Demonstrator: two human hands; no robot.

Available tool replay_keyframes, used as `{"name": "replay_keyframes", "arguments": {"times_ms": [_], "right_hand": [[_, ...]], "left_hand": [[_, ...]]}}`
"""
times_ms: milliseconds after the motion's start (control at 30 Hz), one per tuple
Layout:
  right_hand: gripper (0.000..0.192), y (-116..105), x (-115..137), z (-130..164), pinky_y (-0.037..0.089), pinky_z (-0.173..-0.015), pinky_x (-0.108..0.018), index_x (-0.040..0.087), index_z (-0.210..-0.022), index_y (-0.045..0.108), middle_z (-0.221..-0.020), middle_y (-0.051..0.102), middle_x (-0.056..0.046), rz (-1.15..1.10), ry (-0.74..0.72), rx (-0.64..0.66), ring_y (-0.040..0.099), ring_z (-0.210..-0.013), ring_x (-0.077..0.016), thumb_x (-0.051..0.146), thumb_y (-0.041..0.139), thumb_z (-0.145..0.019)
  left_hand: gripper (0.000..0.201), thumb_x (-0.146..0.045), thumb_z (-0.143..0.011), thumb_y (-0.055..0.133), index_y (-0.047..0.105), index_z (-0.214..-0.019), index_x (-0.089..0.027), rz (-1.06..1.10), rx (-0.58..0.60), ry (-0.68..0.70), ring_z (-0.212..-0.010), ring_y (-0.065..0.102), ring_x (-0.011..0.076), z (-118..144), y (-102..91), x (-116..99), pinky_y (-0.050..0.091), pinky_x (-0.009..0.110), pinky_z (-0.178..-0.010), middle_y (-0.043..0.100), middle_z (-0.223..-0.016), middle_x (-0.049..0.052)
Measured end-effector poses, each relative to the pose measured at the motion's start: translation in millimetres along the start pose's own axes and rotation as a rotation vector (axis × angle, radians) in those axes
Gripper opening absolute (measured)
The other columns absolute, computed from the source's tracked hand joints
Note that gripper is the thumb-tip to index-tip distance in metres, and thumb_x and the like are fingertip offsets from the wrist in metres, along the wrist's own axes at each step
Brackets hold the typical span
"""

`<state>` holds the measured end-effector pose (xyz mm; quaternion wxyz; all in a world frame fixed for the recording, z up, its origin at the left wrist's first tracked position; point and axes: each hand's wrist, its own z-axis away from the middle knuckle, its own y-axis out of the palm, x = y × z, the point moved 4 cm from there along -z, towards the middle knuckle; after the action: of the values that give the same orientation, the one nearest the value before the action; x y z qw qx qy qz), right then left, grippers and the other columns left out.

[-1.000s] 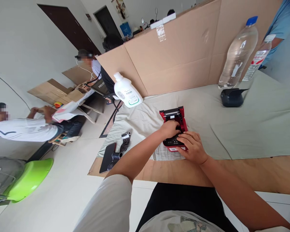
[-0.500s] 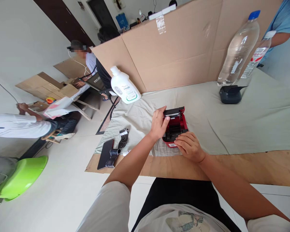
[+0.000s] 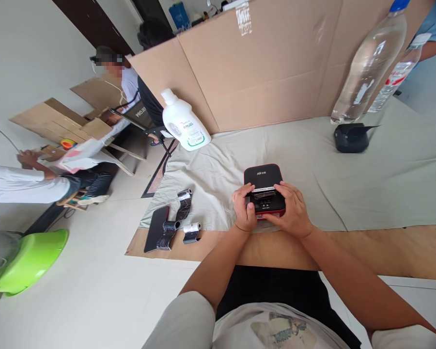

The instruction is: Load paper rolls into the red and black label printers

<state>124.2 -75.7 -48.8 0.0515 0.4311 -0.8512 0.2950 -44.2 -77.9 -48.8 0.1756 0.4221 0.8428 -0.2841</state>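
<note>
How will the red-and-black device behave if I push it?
The red-and-black device is probably stiff, given its hard-looking black lid. Being low and broad, it should slide rather than tip. The wrinkled cloth might bunch up ahead.

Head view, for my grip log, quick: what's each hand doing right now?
Left hand: partly closed, holding the left side of the black-and-red, rounded-square plastic device.
Right hand: partly closed, holding that device's right side.
</note>
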Motion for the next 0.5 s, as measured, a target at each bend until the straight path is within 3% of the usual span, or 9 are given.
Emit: {"name": "replay_keyframes", "arguments": {"times_ms": [167,267,400,500], "right_hand": [[0.074,-0.8,-0.7,-0.1,0.051,-0.095,-0.05,0.017,-0.13,0.052,-0.112,0.07,-0.015,0.025,-0.014,-0.009,0.066,-0.111,-0.0334,0.065,0.072,-0.077],[0.07,0.4,-6.0,2.1,0.049,-0.099,-0.052,0.019,-0.128,0.053,-0.114,0.069,-0.014,-0.083,0.011,0.007,0.063,-0.116,-0.0337,0.064,0.071,-0.078],[0.057,4.4,-32.2,10.6,0.051,-0.097,-0.051,0.019,-0.129,0.054,-0.131,0.06,-0.018,-0.259,0.292,-0.035,0.058,-0.121,-0.031,0.062,0.047,-0.093],[0.047,15.4,-52.2,21.3,0.054,-0.09,-0.045,0.02,-0.119,0.062,-0.117,0.069,-0.014,-0.265,0.55,0.028,0.065,-0.108,-0.0259,0.052,0.033,-0.101]], "left_hand": [[0.043,-0.048,-0.1,0.032,0.058,-0.118,-0.02,-0.003,0.014,0.011,-0.114,0.063,0.0275,-0.5,1.1,1.0,0.044,0.047,-0.099,0.069,-0.108,0.013],[0.043,-0.048,-0.099,0.035,0.054,-0.125,-0.019,0.041,0.023,-0.022,-0.12,0.06,0.0271,5.2,-0.9,5.3,0.044,0.048,-0.103,0.065,-0.119,0.014],[0.064,-0.062,-0.095,0.037,0.042,-0.14,-0.016,0.056,0.008,-0.287,-0.142,0.04,0.0324,22.3,-6.9,20.9,0.036,0.054,-0.113,0.041,-0.151,0.021],[0.076,-0.073,-0.091,0.037,0.042,-0.144,-0.019,0.211,0.199,-0.511,-0.141,0.043,0.0322,33.4,-2.9,24.8,0.035,0.052,-0.116,0.047,-0.149,0.019]]}}
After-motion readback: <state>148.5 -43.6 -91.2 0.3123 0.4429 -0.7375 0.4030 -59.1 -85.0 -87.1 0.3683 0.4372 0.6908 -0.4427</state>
